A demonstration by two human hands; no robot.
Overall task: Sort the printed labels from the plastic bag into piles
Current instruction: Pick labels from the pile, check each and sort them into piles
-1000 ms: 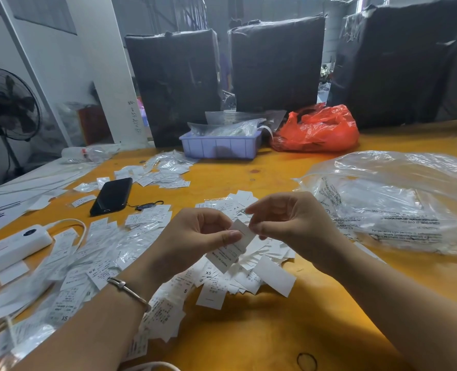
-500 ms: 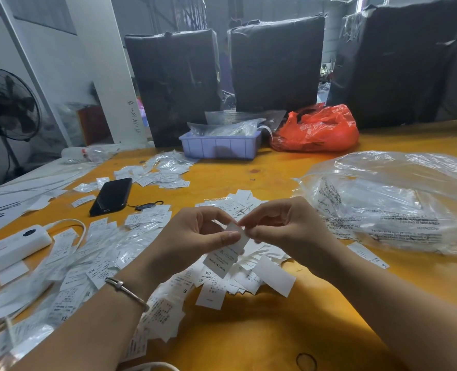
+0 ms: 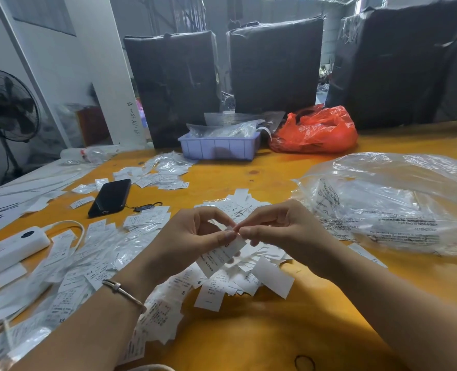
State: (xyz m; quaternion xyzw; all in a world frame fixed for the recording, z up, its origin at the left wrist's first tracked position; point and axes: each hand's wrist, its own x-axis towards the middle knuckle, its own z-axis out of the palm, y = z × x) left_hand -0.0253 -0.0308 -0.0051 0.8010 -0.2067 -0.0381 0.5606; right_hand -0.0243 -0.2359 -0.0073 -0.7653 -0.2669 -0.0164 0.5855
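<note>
- Head view, grip: label [image 3: 223,255] pinched between thumb and forefinger of left hand [image 3: 187,242]; right hand [image 3: 280,231] nipping its upper corner with thumb and fingertip, hovering just above the centre pile [image 3: 238,279].
- Change: half a second back, hands a little apart at the label's top; now fingertips meeting at the upper edge, label tilted much as before. Likely peeling or separating a stuck label before reading its size, so sorting of this piece not yet done.
- Places: clear bag [image 3: 390,204] at 3 o'clock from the hands; wider spread of labels [image 3: 93,253] at 9 o'clock; phone [image 3: 110,197] at 10 o'clock; lilac tray [image 3: 219,148] at 12 o'clock.
- Hard to make out: whether one label or two pinched; print mostly unreadable; bag contents blurred by glare.
</note>
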